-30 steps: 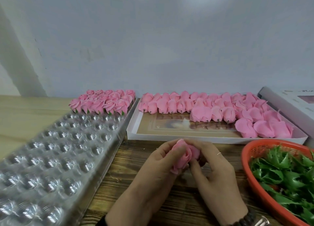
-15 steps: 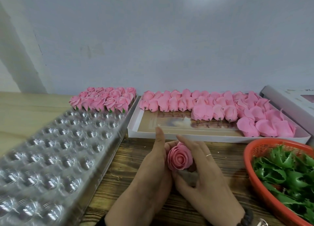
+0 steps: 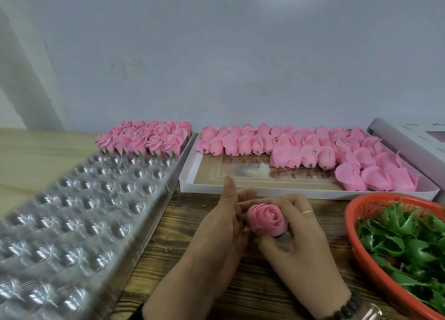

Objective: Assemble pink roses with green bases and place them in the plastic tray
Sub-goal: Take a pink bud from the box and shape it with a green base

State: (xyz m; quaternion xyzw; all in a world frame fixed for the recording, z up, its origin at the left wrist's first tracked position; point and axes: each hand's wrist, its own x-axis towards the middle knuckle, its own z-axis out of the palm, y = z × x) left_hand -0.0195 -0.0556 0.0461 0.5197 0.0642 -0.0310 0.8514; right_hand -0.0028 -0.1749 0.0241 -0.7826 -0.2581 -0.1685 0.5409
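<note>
Holding a pink rose between both hands above the dark wooden table, bloom facing up. Right hand gripping it, fingers curling over the far side and thumb tucking underneath; a thin ring showing on one finger, a beaded bracelet circling the wrist. Left hand lying against the rose's left side with fingers mostly straight, fingertips touching the petals; not curling round it. No telling whether a green base is already sitting under the bloom, the underside being hidden by the thumb.

Lying to the left, running away at a slant, the clear plastic tray, most of its round pockets unfilled. Sitting to the right, an orange basket heaped with green bases.

Standing farther back, at the tray's far end, finished roses, green tips peeking out beneath them. Resting just beyond the hands, a flat white box with bare pink rose heads lined along its far edge and crowding its right end. Leaning at the far right, partly out of view, a white box lid. Rising behind everything, a pale grey wall.
</note>
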